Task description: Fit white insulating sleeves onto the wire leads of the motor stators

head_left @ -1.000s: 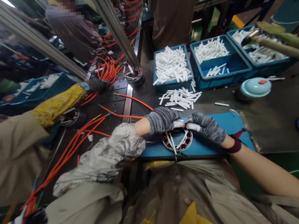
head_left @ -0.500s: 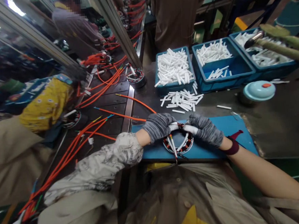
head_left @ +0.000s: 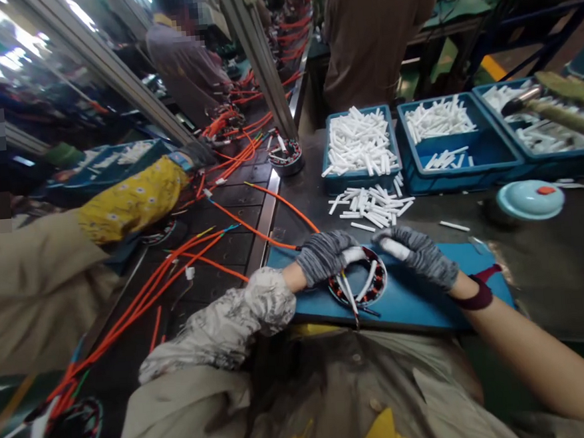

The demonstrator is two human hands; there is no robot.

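A motor stator (head_left: 378,281), a ring with dark and orange windings, lies on a blue board (head_left: 438,305) in front of me. My left hand (head_left: 327,258), in a grey knit glove with white fingertips, is closed on its upper left rim. White tubes (head_left: 367,280) stick out across the ring's opening, with thin leads at its lower edge. An orange cable (head_left: 273,241) runs under my left hand. My right hand (head_left: 417,257), gloved alike, is just right of the ring and apart from it. Its thumb and fingers are apart, with nothing seen between them.
Loose white tubes (head_left: 374,206) lie beyond the board, before blue bins (head_left: 364,182) of tubes. A light-blue lidded container (head_left: 531,201) stands right. Another stator (head_left: 286,159) sits beside the metal post. At left, a co-worker's yellow sleeve (head_left: 133,197) reaches over orange cables (head_left: 142,303).
My right hand has let go of the stator's upper rim and moved off to the right. My left hand stays on the ring. The whole view has shifted somewhat.
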